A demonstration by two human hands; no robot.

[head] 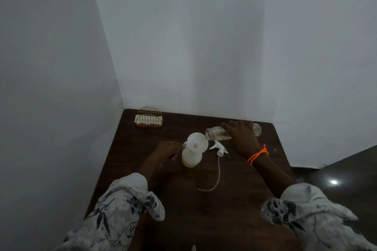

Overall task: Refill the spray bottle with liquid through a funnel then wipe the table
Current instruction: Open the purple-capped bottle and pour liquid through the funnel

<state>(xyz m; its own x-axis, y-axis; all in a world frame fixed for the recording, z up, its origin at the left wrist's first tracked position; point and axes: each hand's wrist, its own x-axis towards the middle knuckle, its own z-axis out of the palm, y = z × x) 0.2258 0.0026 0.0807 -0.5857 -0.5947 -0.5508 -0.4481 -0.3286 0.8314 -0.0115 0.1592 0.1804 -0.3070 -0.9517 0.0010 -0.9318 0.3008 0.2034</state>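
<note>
1. Spray bottle (191,158) upright near the middle of the dark wooden worktop (234,199), pale and translucent, head removed.
2. White funnel (197,142) seated in the bottle's neck, bowl tipped a little toward the camera.
3. Left hand (167,150) just left of the bottle, fingertips closed on the funnel's rim tab; remaining fingers curled loosely.
4. Right hand (240,136) wrapped over a clear bottle (220,133), held nearly horizontal above the worktop, open mouth touching or just over the funnel's right rim; cannot tell which.
5. Yellowish liquid pooled along the lower side of the clear bottle.
6. Orange beaded cord (258,155) around the right wrist.
7. White spray head (219,147) lying on the worktop just right of the spray bottle, below the clear bottle, its thin dip tube (217,175) curving toward the camera.
8. Gold wire holder (149,117) with something pale inside at the far left corner of the worktop, well apart from the bottle.
9. Floral patterned sleeves (122,206) rolled up on both forearms.
</note>
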